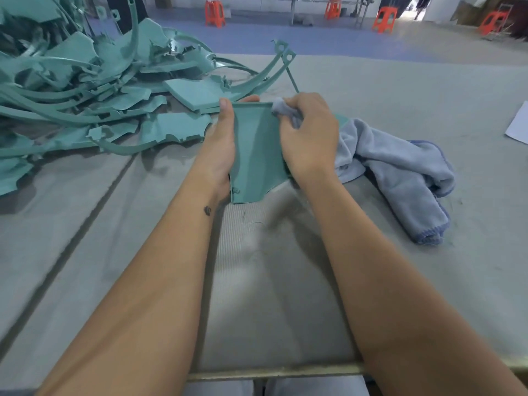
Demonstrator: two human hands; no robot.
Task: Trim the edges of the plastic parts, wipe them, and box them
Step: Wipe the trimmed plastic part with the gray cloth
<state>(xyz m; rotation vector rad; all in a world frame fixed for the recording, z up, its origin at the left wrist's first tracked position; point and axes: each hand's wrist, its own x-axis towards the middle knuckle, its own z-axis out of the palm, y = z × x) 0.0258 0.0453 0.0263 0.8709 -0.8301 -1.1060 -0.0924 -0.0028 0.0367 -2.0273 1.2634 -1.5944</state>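
Note:
A flat teal plastic part (255, 155) stands tilted just above the grey table mat, in the middle of the view. My left hand (221, 144) grips its left edge, thumb on the near face and fingers curled over the top behind it. My right hand (307, 135) pinches a bunched corner of a light blue cloth (400, 172) and presses it against the part's upper right corner. The rest of the cloth trails to the right and lies crumpled on the mat.
A big heap of teal plastic parts and curved strips (85, 81) fills the table's left and far side. A white sheet (518, 124) lies at the right edge. Orange stools (214, 12) stand on the floor beyond. The table's metal front rim (274, 372) runs below my forearms.

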